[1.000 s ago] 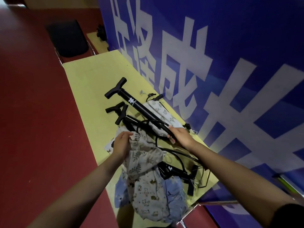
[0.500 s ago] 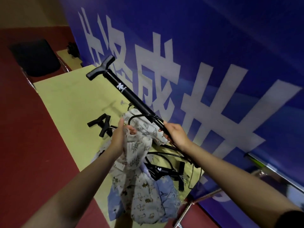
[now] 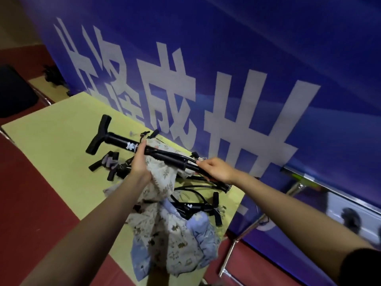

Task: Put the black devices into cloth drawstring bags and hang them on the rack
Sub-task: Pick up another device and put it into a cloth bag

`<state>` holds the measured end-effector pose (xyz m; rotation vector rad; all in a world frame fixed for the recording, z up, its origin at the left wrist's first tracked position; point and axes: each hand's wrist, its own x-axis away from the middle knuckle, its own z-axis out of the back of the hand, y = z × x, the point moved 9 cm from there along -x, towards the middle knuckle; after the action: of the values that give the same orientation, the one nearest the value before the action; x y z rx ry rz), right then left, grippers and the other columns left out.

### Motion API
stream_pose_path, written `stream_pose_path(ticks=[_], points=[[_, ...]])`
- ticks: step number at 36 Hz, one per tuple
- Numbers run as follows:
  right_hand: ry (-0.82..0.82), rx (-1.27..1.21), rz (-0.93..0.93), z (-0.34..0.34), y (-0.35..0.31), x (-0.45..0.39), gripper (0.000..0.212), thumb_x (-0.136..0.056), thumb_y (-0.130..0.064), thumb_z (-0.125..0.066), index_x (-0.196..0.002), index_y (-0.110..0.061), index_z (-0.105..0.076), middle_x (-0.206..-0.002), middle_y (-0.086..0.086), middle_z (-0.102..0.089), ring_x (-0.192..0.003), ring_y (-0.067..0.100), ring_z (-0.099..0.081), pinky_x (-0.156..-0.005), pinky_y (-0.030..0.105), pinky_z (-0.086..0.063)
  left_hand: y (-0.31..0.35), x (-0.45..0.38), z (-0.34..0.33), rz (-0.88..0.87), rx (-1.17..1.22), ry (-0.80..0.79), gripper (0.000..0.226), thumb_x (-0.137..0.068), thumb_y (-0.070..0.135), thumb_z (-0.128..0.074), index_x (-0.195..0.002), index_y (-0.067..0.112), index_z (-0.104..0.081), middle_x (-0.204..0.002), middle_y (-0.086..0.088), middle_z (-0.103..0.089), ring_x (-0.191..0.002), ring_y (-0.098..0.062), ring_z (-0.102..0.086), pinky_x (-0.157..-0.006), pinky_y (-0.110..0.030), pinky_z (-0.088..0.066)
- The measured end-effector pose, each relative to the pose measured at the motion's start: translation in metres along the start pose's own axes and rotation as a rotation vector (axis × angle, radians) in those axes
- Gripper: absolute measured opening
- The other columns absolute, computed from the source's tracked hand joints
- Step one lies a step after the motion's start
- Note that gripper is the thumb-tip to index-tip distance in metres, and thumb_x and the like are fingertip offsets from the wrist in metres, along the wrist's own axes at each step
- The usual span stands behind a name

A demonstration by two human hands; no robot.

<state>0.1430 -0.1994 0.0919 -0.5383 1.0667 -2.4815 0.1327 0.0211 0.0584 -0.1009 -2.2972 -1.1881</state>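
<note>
Black device [image 3: 165, 156] held between both hands, left hand [image 3: 140, 162] also gripping floral bag [image 3: 162, 172]

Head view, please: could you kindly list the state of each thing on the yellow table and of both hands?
Long black T-handled pump: lifted off the table, tilted, held in both hands.
Beige floral cloth drawstring bag: bunched around the pump's middle, gripped.
Left hand: grips bag and pump.
Right hand: grips the pump's lower end.
Other black pumps: lying on the yellow table.
Blue cloth bags: crumpled, lying unused.
</note>
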Motion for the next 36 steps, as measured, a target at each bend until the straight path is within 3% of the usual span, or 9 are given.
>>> stream_pose_path(ticks=[3,8,11,15,20,22,28,32,36], points=[[0.062,0.169,0.006,0.011,0.012,0.008,0.046,-0.101,-0.044,-0.037,-0.069,-0.017,-0.056,-0.068,-0.002,-0.056,-0.067,0.014,-0.054,-0.070,0.036,-0.044,-0.012,0.001,-0.001,0.021,-0.046,0.022,0.055,-0.084,0.058,-0.059,-0.122,0.018,-0.064,-0.112,-0.013,-0.070,-0.102,-0.033,-0.067,-0.091,-0.045,-0.052],[0.344,0.489,-0.117,0.059,0.057,0.035,0.029,-0.097,-0.030,-0.044,-0.109,-0.019,-0.068,-0.109,0.005,-0.066,-0.109,0.024,-0.052,-0.092,0.038,-0.039,-0.012,0.004,0.002,0.024,-0.067,0.034,0.062,-0.078,0.059,-0.064,-0.124,0.019,-0.062,-0.115,-0.011,-0.069,-0.103,-0.033,-0.066,-0.090,-0.045,-0.051],[0.555,0.431,-0.212,0.084,0.084,0.066,0.028,-0.093,-0.023,-0.051,-0.116,-0.018,-0.066,-0.116,0.008,-0.063,-0.115,0.028,-0.050,-0.095,0.039,-0.038,-0.014,-0.008,0.018,0.037,-0.074,0.058,0.080,-0.064,0.062,-0.070,-0.131,0.020,-0.058,-0.125,-0.012,-0.065,-0.110,-0.035,-0.064,-0.097,-0.050,-0.048],[0.692,0.162,-0.442,0.087,0.118,0.102,0.036,-0.092,-0.023,-0.052,-0.126,-0.013,-0.057,-0.123,0.013,-0.056,-0.120,0.033,-0.047,-0.098,0.042,-0.041,-0.018,-0.005,0.018,0.062,-0.066,0.054,0.072,-0.070,0.060,-0.068,-0.128,0.019,-0.060,-0.119,-0.012,-0.068,-0.110,-0.035,-0.064,-0.100,-0.050,-0.046],[0.491,-0.812,-0.783,0.031,0.153,0.117,0.017,-0.096,-0.022,-0.045,-0.093,-0.007,-0.054,-0.085,0.016,-0.060,-0.070,0.032,-0.063,-0.064,0.039,-0.052,-0.029,-0.001,0.004,0.075,-0.081,0.018,0.053,-0.084,0.055,-0.058,-0.121,0.017,-0.064,-0.112,-0.011,-0.071,-0.106,-0.032,-0.066,-0.096,-0.048,-0.048],[0.420,-1.064,-0.807,0.014,0.150,0.121,0.018,-0.099,-0.024,-0.043,-0.097,-0.008,-0.050,-0.085,0.018,-0.064,-0.068,0.029,-0.067,-0.050,0.031,-0.054,-0.031,0.000,0.002,0.075,-0.087,0.028,0.051,-0.083,0.054,-0.059,-0.119,0.017,-0.065,-0.111,-0.011,-0.071,-0.104,-0.032,-0.067,-0.094,-0.046,-0.049],[0.476,-1.261,-0.672,0.007,0.155,0.132,0.022,-0.098,-0.026,-0.051,-0.101,-0.004,-0.052,-0.074,0.013,-0.064,-0.054,0.018,-0.065,-0.041,0.023,-0.050,-0.039,-0.003,0.006,0.128,-0.097,0.066,0.084,-0.058,0.060,-0.071,-0.134,0.026,-0.055,-0.133,-0.006,-0.059,-0.122,-0.035,-0.054,-0.108,-0.059,-0.031],[0.522,-1.475,-0.586,-0.003,0.160,0.131,0.017,-0.099,-0.018,-0.050,-0.104,-0.002,-0.052,-0.098,0.019,-0.061,-0.081,0.027,-0.064,-0.051,0.028,-0.058,-0.054,-0.058,0.039,0.127,-0.148,0.062,0.108,-0.035,0.071,-0.085,-0.132,0.035,-0.055,-0.132,0.000,-0.061,-0.121,-0.033,-0.056,-0.101,-0.060,-0.038],[0.545,-1.294,-0.687,-0.008,0.165,0.135,0.012,-0.099,-0.017,-0.046,-0.099,-0.006,-0.050,-0.087,0.016,-0.059,-0.046,0.021,-0.064,-0.037,0.023,-0.050,-0.047,-0.011,0.008,0.121,-0.236,0.038,0.087,-0.052,0.065,-0.084,-0.127,0.026,-0.060,-0.122,-0.003,-0.067,-0.112,-0.029,-0.062,-0.098,-0.052,-0.045]])
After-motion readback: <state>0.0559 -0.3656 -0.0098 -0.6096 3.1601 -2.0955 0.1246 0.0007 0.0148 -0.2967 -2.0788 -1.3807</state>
